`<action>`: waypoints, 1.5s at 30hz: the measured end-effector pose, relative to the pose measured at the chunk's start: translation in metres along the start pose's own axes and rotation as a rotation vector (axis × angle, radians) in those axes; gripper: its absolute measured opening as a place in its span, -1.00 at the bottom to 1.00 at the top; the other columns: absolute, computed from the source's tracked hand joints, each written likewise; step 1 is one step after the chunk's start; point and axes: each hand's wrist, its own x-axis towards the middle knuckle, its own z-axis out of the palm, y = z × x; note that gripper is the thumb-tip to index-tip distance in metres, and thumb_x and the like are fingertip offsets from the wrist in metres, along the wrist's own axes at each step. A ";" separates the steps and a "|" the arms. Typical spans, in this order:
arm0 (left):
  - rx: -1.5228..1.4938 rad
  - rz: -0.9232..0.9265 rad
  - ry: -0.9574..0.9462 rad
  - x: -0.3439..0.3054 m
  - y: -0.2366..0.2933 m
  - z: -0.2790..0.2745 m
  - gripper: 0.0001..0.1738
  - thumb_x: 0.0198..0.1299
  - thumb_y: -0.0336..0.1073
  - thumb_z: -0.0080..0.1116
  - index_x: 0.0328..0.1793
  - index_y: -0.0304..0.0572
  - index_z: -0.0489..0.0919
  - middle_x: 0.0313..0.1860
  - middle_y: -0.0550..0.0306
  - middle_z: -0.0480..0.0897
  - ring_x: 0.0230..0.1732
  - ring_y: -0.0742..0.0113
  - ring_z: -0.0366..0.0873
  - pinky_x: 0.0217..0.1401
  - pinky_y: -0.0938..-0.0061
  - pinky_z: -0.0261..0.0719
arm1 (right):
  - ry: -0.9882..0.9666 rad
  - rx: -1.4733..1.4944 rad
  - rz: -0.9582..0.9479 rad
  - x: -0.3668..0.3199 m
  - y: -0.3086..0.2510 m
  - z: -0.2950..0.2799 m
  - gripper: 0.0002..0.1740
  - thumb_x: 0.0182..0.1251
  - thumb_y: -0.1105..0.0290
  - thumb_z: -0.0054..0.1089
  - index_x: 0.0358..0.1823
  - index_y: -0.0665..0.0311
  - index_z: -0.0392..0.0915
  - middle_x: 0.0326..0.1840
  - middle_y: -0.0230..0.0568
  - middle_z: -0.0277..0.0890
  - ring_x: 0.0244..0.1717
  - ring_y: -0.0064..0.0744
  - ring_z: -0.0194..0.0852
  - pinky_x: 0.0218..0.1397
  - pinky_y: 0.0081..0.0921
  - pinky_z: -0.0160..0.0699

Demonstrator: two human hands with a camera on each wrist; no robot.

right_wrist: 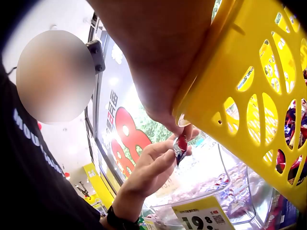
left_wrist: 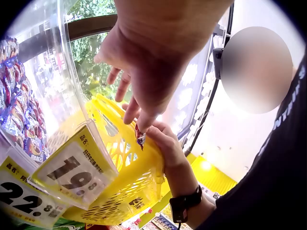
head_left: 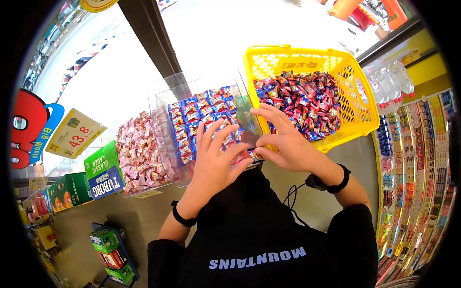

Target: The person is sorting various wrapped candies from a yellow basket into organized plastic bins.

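Observation:
A small wrapped candy (right_wrist: 180,147) in red and blue foil is between my two hands. My left hand (head_left: 216,156) pinches it between thumb and forefinger, the other fingers spread. From the other side my right hand (head_left: 288,141) pinches the candy's edge with thumb and forefinger, its wrist beside the yellow basket. Below the hands stands a clear bin (head_left: 161,139) with blue-wrapped candies (head_left: 206,108) lined up in rows. The yellow basket (head_left: 372,117) to the right holds a heap of loose red and blue candies (head_left: 300,103).
Pink-wrapped candies (head_left: 139,158) fill a bin at the left, next to a green beer carton (head_left: 103,168). Price cards (left_wrist: 74,170) hang at the bin's front. Packed shelves (head_left: 418,177) line the right side, and a window runs behind the bins.

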 end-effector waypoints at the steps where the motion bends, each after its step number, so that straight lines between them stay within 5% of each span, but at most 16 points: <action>1: -0.003 -0.040 0.021 0.002 0.002 -0.001 -0.73 0.12 -0.13 0.66 -0.08 0.11 0.84 0.50 0.11 0.62 0.68 -0.16 0.35 0.79 -0.38 0.04 | 0.002 -0.001 0.003 -0.001 0.000 0.000 -0.83 0.34 0.35 0.58 -0.15 0.23 0.79 0.72 0.02 0.29 0.76 0.31 0.14 0.75 0.17 0.21; 6: -0.014 0.047 -0.017 0.009 0.000 -0.001 -0.76 0.13 -0.15 0.65 -0.11 0.06 0.84 0.48 0.09 0.62 0.68 -0.19 0.34 0.77 -0.39 0.07 | 0.002 0.028 0.011 -0.001 0.000 0.002 -0.84 0.34 0.33 0.58 -0.17 0.21 0.78 0.70 0.02 0.31 0.75 0.35 0.13 0.73 0.18 0.24; 16: 0.203 0.042 -0.119 0.033 -0.026 0.013 -0.87 0.17 -0.20 0.52 -0.25 -0.02 0.90 0.42 0.03 0.63 0.66 -0.23 0.34 0.79 -0.48 -0.06 | 0.080 -0.005 0.007 -0.001 0.006 0.008 -0.64 0.31 0.32 0.60 0.11 0.14 0.76 0.70 0.11 0.25 0.76 0.33 0.11 0.80 0.17 0.13; 19: 0.191 -0.055 -0.348 0.031 -0.032 0.025 -0.85 0.27 -0.15 0.49 -0.17 0.01 0.91 0.50 0.05 0.61 0.73 -0.20 0.27 0.82 -0.45 -0.11 | 0.105 -0.054 -0.019 -0.001 0.005 0.008 -0.62 0.30 0.36 0.58 0.13 0.16 0.75 0.67 0.17 0.28 0.72 0.40 0.17 0.74 0.18 0.26; 25: 0.438 -0.048 -0.438 0.012 -0.047 0.051 -0.58 0.36 -0.06 0.40 0.29 0.09 0.81 0.59 0.05 0.56 0.75 -0.19 0.25 0.82 -0.45 -0.09 | 0.101 -0.065 0.001 -0.001 0.002 0.008 -0.62 0.31 0.35 0.57 0.15 0.15 0.74 0.67 0.18 0.27 0.72 0.40 0.18 0.74 0.17 0.27; 26: 0.404 -0.016 -0.367 0.008 -0.050 0.052 -0.58 0.28 -0.02 0.49 0.19 0.02 0.83 0.52 -0.03 0.59 0.74 -0.21 0.28 0.81 -0.48 -0.09 | 0.101 -0.066 0.004 -0.001 0.002 0.008 -0.62 0.32 0.35 0.56 0.15 0.16 0.74 0.67 0.18 0.27 0.72 0.39 0.18 0.74 0.16 0.28; 30: 0.439 0.003 -0.512 0.000 -0.044 0.035 -0.57 0.36 -0.12 0.40 0.35 0.21 0.78 0.57 0.13 0.56 0.77 -0.15 0.23 0.83 -0.41 -0.03 | 0.065 -0.025 0.033 -0.003 0.005 0.009 -0.60 0.33 0.31 0.59 0.18 0.12 0.76 0.74 0.13 0.19 0.79 0.28 0.07 0.83 0.15 0.06; 38: 0.429 0.017 -0.773 0.006 -0.045 0.034 -0.65 0.43 -0.19 0.31 0.29 0.20 0.80 0.55 0.29 0.59 0.78 -0.04 0.24 0.87 -0.41 -0.10 | 0.078 -0.032 0.007 -0.002 0.005 0.009 -0.62 0.34 0.33 0.56 0.16 0.16 0.75 0.71 0.16 0.22 0.75 0.36 0.12 0.77 0.17 0.19; 45: 0.419 0.014 -0.758 0.008 -0.046 0.040 -0.70 0.48 -0.25 0.20 0.22 0.12 0.83 0.50 0.26 0.63 0.76 -0.03 0.28 0.87 -0.39 -0.08 | 0.088 -0.049 -0.007 -0.002 0.004 0.007 -0.63 0.34 0.33 0.55 0.14 0.18 0.74 0.70 0.17 0.23 0.74 0.40 0.13 0.75 0.17 0.24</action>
